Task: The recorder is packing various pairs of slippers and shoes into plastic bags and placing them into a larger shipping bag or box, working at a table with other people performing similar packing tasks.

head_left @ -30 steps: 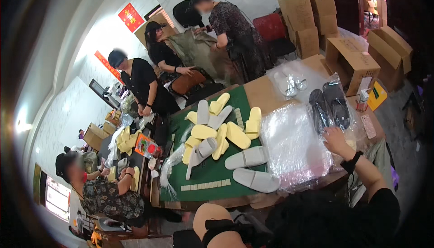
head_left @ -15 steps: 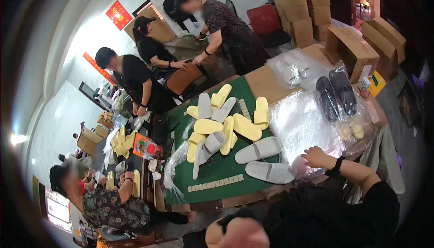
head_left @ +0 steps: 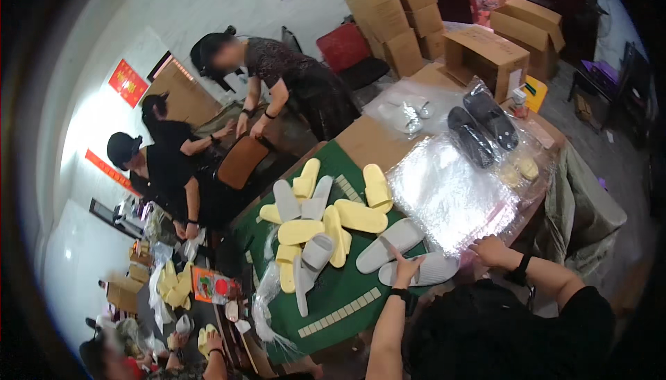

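Note:
My left hand (head_left: 404, 271) reaches over a pair of grey slippers, its fingers apart. It is at the inner edges of the upper slipper (head_left: 390, 245) and the lower slipper (head_left: 433, 270); whether it presses on them I cannot tell. My right hand (head_left: 491, 251) is closed at the near edge of a stack of clear plastic bags (head_left: 451, 189), fingers curled on the film. Left of the pair, yellow slippers (head_left: 361, 216) and grey slippers (head_left: 318, 252) lie in a loose heap on a green mat (head_left: 333, 290).
Black slippers in clear film (head_left: 496, 120) lie beyond the bags. Cardboard boxes (head_left: 485, 54) stand at the back right. A bundle of clear strips (head_left: 267, 304) lies at the mat's left. Co-workers stand at the back (head_left: 291, 68) and left (head_left: 166, 179); another's hands (head_left: 211, 342) hold slippers lower left.
My left hand has come up from the lower edge to the grey pair. My right hand has shifted slightly at the bags' near edge. The whole view has turned to the right.

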`<state>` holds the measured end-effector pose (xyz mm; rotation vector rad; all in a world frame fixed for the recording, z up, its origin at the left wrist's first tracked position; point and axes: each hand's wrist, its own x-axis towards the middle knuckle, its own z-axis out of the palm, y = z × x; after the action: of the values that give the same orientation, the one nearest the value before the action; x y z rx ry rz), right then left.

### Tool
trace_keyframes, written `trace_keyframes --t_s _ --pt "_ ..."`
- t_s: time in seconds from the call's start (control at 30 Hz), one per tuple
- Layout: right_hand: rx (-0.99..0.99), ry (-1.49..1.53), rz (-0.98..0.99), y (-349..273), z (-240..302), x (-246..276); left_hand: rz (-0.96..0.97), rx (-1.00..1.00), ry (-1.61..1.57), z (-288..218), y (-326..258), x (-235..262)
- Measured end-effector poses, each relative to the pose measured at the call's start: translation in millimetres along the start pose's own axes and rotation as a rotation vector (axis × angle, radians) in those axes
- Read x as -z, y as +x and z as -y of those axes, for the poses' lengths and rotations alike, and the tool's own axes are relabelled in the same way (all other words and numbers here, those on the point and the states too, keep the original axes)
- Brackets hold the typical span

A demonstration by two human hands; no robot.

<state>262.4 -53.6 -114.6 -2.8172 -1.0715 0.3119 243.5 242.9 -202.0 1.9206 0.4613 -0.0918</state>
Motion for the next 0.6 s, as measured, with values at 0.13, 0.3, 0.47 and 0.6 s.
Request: trace_keyframes --t_s 0.13,0.3,0.47,0.6 --pt "-0.124 0.113 0.014 -17 3 10 0.166 0.358 -0.496 -4 19 2" --pt "-0.206 0.128 -0.014 -17 -5 5 -0.017 0.073 -0.422 9 13 -2" --pt "-0.202 0.168 -0.038 -10 -6 13 -0.178 0.274 -0.725 -22 -34 43" --pt "-0.193 0.245 -0.02 8 6 25 -0.289 0.466 -1.183 6 -40 69"
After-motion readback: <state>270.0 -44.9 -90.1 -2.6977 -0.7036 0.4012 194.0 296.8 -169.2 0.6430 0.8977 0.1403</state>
